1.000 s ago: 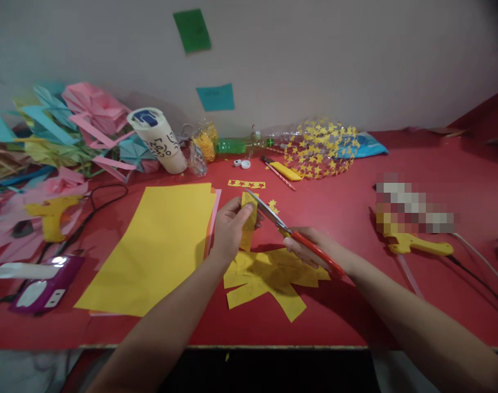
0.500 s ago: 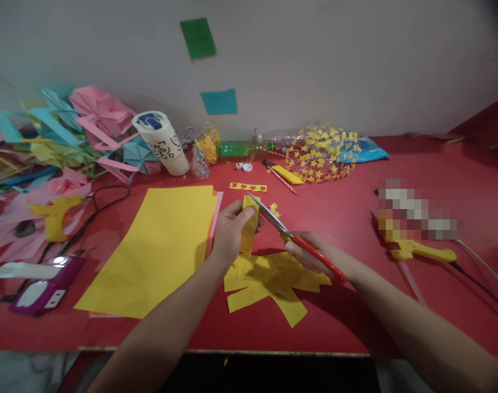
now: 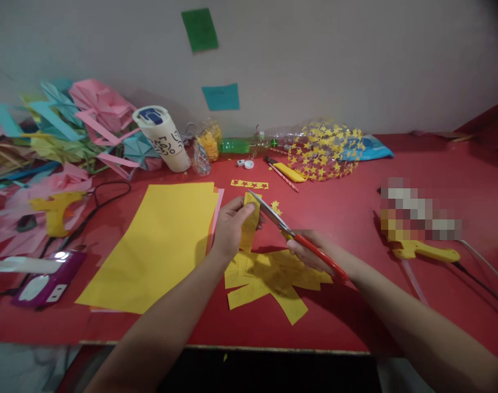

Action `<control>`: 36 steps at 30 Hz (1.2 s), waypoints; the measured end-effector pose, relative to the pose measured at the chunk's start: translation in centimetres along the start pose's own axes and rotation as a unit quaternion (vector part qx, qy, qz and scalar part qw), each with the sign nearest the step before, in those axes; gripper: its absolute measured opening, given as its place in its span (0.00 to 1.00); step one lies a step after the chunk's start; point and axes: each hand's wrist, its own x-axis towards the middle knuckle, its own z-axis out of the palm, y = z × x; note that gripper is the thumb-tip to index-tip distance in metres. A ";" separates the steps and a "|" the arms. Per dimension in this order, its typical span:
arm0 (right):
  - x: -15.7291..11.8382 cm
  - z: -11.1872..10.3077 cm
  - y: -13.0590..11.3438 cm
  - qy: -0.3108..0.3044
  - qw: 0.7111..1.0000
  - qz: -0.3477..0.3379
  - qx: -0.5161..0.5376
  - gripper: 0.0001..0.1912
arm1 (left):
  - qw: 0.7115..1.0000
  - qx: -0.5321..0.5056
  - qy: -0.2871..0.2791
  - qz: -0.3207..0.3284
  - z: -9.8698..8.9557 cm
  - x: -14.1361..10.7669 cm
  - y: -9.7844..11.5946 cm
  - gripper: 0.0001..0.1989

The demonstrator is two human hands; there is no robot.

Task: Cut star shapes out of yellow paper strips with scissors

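Pinching a yellow strip [image 3: 250, 229], long axis near-to-far, the left hand [image 3: 230, 226] sits left of the right hand [image 3: 324, 246] in the head view. The right hand grips red-handled scissors [image 3: 301, 241], their blades slanting far-left to the strip's far end.

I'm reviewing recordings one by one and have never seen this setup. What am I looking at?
There's no machine: a person works with two bare hands, each called a grip here. The camera, worn on the head, looks forward and down. The left grip holds a yellow strip; the right grip holds scissors, blades near the strip's top. I can't tell whether they touch it. On the red table lie cut pieces below the hands, yellow sheets to the left, small stars beyond, and a cup farther back.
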 end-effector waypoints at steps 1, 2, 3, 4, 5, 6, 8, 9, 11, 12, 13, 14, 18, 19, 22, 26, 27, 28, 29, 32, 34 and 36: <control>0.0 0.0 0.1 -0.001 1.000 0.004 0.002 0.33 | 1.000 0.001 -0.001 0.000 0.0 0.0 0.0 0.09; 0.0 0.0 0.1 -0.001 1.000 0.009 0.004 0.33 | 1.000 0.003 -0.001 0.000 0.0 0.0 0.0 0.09; 0.0 0.0 0.2 -0.002 1.000 0.014 0.008 0.33 | 1.000 0.006 -0.002 0.000 -0.1 0.0 0.0 0.10; 0.0 0.0 0.2 0.000 1.000 0.018 0.012 0.33 | 1.000 0.009 -0.003 0.001 -0.1 0.0 0.0 0.10; 0.0 0.0 0.2 0.001 1.000 0.021 0.015 0.32 | 1.000 0.011 -0.004 0.002 -0.1 0.0 0.0 0.10; 0.0 0.0 0.2 0.001 1.000 0.023 0.018 0.32 | 1.000 0.012 -0.005 0.002 -0.1 0.1 0.0 0.10; 0.0 0.0 0.1 -0.001 0.999 0.025 0.024 0.32 | 1.000 0.011 -0.008 0.002 -0.2 0.1 0.0 0.09; 0.0 0.0 0.1 -0.004 0.999 0.025 0.027 0.32 | 1.000 0.009 -0.009 0.002 -0.2 0.1 0.0 0.09; 0.0 0.0 0.1 -0.007 0.999 0.026 0.038 0.32 | 1.000 0.007 -0.013 0.004 -0.2 0.1 0.0 0.09; 0.0 0.0 0.1 -0.007 0.999 0.026 0.043 0.32 | 1.000 0.005 -0.014 0.006 -0.2 0.1 0.0 0.09; 0.0 0.0 0.1 -0.005 0.999 0.025 0.047 0.31 | 1.000 0.003 -0.013 0.007 -0.2 0.1 0.0 0.09; 0.0 0.1 0.1 -0.003 0.999 0.023 0.047 0.31 | 1.000 0.000 -0.013 0.007 -0.1 0.1 0.0 0.09; -0.1 0.1 -0.1 -0.001 0.999 0.024 0.041 0.31 | 1.000 -0.006 -0.015 0.004 -0.2 0.1 0.0 0.09; -0.1 0.1 -0.1 -0.001 0.999 0.026 0.043 0.31 | 1.000 -0.006 -0.018 0.003 -0.3 0.1 0.0 0.08; -0.1 0.0 -0.2 0.002 0.998 0.036 0.047 0.31 | 1.000 -0.008 -0.020 0.002 -0.4 0.2 0.0 0.08; -0.1 0.0 -0.2 0.003 0.998 0.040 0.040 0.33 | 1.000 -0.008 -0.018 -0.001 -0.4 0.2 -0.1 0.09; 0.0 0.0 -0.2 0.002 0.998 0.041 0.039 0.33 | 1.000 -0.008 -0.017 -0.002 -0.4 0.2 -0.1 0.09; 0.0 0.0 -0.3 0.002 0.998 0.042 0.042 0.33 | 1.000 -0.008 -0.016 -0.003 -0.4 0.3 -0.1 0.09; 0.0 0.0 -0.3 0.000 0.998 0.042 0.046 0.33 | 1.000 -0.008 -0.016 -0.003 -0.4 0.3 -0.1 0.09; 0.0 0.1 -0.4 0.000 0.998 0.042 0.052 0.33 | 1.000 -0.004 -0.015 -0.003 -0.3 0.2 -0.2 0.09; 0.0 0.1 -0.5 0.004 0.998 0.040 0.044 0.33 | 1.000 0.000 -0.016 -0.004 -0.3 0.2 -0.1 0.09; -0.1 0.0 -0.5 0.004 0.999 0.035 0.031 0.33 | 1.000 0.009 -0.023 -0.004 -0.4 0.3 0.0 0.09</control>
